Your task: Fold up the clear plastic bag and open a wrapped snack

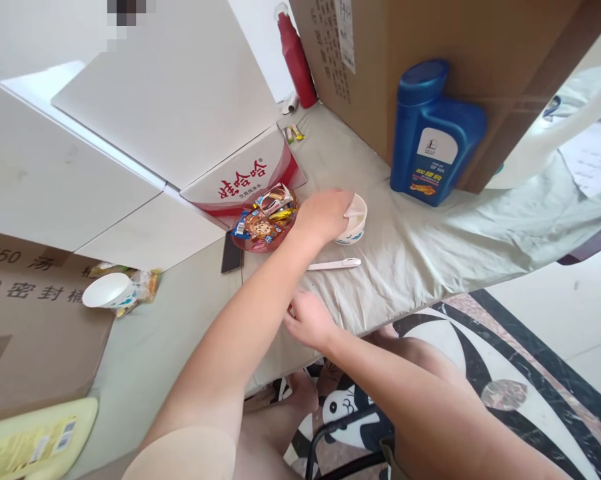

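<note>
Looks like a home, judging by the bowl (pixel 253 247) of wrapped snacks (pixel 263 225), creased tablecloth (pixel 400 253) and patterned stone floor (pixel 485 347), with a motor-oil bottle (pixel 433 133) beside a cardboard box (pixel 363 73).

Left arm: a plain, pale beige sleeve (pixel 180 455) is covering the upper section and is terminating in a smooth, curved hem. The left forearm (pixel 245 320) and left hand (pixel 325 217) are showing bare. Right arm: the right forearm (pixel 405 387) is tapering toward the wrist; the right hand (pixel 310 321) is likewise showing bare.
</note>
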The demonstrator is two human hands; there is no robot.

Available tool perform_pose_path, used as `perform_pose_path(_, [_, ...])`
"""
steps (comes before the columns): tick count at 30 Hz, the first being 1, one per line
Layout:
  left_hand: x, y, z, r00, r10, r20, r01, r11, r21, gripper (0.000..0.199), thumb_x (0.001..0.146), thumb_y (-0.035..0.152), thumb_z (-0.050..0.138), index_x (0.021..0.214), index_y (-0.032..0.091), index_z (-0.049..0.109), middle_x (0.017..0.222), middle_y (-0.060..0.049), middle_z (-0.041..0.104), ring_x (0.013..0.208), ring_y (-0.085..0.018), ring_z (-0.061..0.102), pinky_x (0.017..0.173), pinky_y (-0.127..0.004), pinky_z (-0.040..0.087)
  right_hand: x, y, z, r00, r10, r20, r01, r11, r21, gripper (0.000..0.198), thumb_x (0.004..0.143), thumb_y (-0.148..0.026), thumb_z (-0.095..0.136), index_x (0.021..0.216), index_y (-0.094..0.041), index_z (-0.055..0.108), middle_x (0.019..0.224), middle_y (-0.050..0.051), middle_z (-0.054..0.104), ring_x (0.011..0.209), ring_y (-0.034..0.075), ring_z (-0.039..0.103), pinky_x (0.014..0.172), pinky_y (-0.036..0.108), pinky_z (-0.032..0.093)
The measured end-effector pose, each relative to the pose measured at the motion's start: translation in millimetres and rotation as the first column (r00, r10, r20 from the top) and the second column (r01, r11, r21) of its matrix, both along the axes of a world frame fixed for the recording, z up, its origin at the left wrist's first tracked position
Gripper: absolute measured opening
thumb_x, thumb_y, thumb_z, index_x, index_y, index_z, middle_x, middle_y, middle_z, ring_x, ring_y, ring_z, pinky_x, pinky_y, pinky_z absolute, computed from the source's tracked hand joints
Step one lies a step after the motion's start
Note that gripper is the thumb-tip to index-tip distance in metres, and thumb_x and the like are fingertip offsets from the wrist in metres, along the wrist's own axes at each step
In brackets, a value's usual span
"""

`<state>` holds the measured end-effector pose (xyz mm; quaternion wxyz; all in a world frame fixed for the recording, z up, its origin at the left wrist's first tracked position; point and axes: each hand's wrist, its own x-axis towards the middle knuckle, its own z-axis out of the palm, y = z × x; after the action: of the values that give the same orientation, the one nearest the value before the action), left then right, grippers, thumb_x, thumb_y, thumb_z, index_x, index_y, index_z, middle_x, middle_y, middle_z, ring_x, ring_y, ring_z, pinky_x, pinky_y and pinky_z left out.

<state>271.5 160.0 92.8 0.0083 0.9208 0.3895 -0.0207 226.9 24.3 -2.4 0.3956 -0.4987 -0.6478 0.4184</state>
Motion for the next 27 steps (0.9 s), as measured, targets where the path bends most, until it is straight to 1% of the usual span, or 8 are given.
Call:
perform_pose_path(4, [17, 20, -2.4, 0.943, -0.033, -0.331, -0.096, 0.926, -0.365, 0.024, 0.069, 0.014, 0.064, 0.092, 0.018, 0.069, 0.102, -0.007, 0.072, 0.098, -0.024, 0.066, 0.084, -0.03, 0.049, 5, 0, 8, 0.998, -0.011, -0.067, 0.011, 1.0, -0.006, 0.011, 0.085, -0.016, 0.047, 0.083, -0.022, 0.057, 0.085, 0.004, 0.067, 0.076, 0.019, 0.059, 0.068, 0.029, 0.039])
perform_pose_path(6, [16, 32, -2.6, 0.964, -0.039, -0.264, -0.125, 0.807, -0.577, 0.021, 0.067, 0.017, 0.065, 0.086, 0.02, 0.072, 0.093, -0.001, 0.074, 0.092, -0.02, 0.067, 0.083, -0.027, 0.05, 11, 1, 12, 0.989, -0.025, -0.145, 0.025, 1.0, 0.0, 0.017, 0.085, -0.014, 0.046, 0.089, -0.022, 0.06, 0.087, 0.004, 0.069, 0.079, 0.019, 0.061, 0.072, 0.029, 0.041])
perform_pose_path(9, [18, 50, -14.9, 0.986, 0.163, -0.045, -0.147, 0.697, -0.702, 0.014, 0.06, 0.015, 0.069, 0.072, 0.021, 0.075, 0.07, -0.001, 0.07, 0.077, -0.021, 0.068, 0.077, -0.029, 0.052, 17, 4, 16, 0.973, -0.066, -0.221, 0.059, 0.997, -0.039, 0.023, 0.084, -0.011, 0.044, 0.091, -0.022, 0.062, 0.085, 0.003, 0.07, 0.08, 0.019, 0.063, 0.074, 0.029, 0.044])
perform_pose_path(12, [30, 61, -42.5, 0.985, 0.154, -0.078, -0.169, 0.768, -0.618, 0.01, 0.054, 0.011, 0.073, 0.06, 0.018, 0.071, 0.069, -0.007, 0.068, 0.083, -0.031, 0.069, 0.084, -0.038, 0.052, 15, 7, 16, 0.97, -0.092, -0.227, 0.076, 0.994, -0.079, 0.02, 0.084, -0.013, 0.046, 0.082, -0.023, 0.063, 0.081, 0.003, 0.07, 0.078, 0.021, 0.064, 0.071, 0.03, 0.046])
perform_pose_path(15, [44, 62, -68.7, 0.983, 0.061, -0.174, -0.138, 0.871, -0.471, 0.004, 0.064, 0.019, 0.071, 0.067, 0.017, 0.071, 0.088, -0.015, 0.072, 0.102, -0.038, 0.066, 0.097, -0.048, 0.046, 6, 11, 10, 0.97, -0.07, -0.232, 0.051, 0.995, -0.089, 0.013, 0.082, -0.017, 0.055, 0.077, -0.023, 0.065, 0.083, 0.005, 0.073, 0.086, 0.025, 0.066, 0.071, 0.032, 0.049])
perform_pose_path(18, [50, 59, -79.8, 0.979, 0.023, -0.202, -0.113, 0.887, -0.448, 0.013, 0.073, 0.023, 0.066, 0.08, 0.016, 0.075, 0.1, -0.017, 0.073, 0.107, -0.039, 0.065, 0.1, -0.051, 0.044, -4, 12, 4, 0.969, -0.067, -0.237, 0.047, 0.995, -0.092, 0.008, 0.08, -0.02, 0.062, 0.082, -0.024, 0.069, 0.089, 0.006, 0.075, 0.094, 0.03, 0.066, 0.074, 0.035, 0.052])
perform_pose_path(24, [48, 51, -55.6, 0.968, 0.0, -0.251, -0.13, 0.854, -0.503, 0.013, 0.064, 0.018, 0.074, 0.077, 0.02, 0.076, 0.099, -0.011, 0.074, 0.1, -0.033, 0.066, 0.097, -0.047, 0.045, -14, 9, 1, 0.962, -0.037, -0.272, 0.008, 0.994, -0.105, 0.009, 0.082, -0.022, 0.059, 0.079, -0.024, 0.068, 0.083, 0.007, 0.073, 0.092, 0.03, 0.067, 0.071, 0.035, 0.051])
perform_pose_path(27, [33, 29, -27.0, 0.997, 0.038, -0.06, -0.063, 0.868, -0.492, 0.015, 0.064, 0.011, 0.073, 0.076, 0.018, 0.075, 0.093, -0.008, 0.074, 0.097, -0.031, 0.067, 0.095, -0.044, 0.046, -17, 6, 6, 0.958, -0.028, -0.286, -0.004, 0.994, -0.108, 0.014, 0.083, -0.02, 0.055, 0.072, -0.022, 0.064, 0.075, 0.006, 0.069, 0.085, 0.026, 0.066, 0.069, 0.032, 0.048])
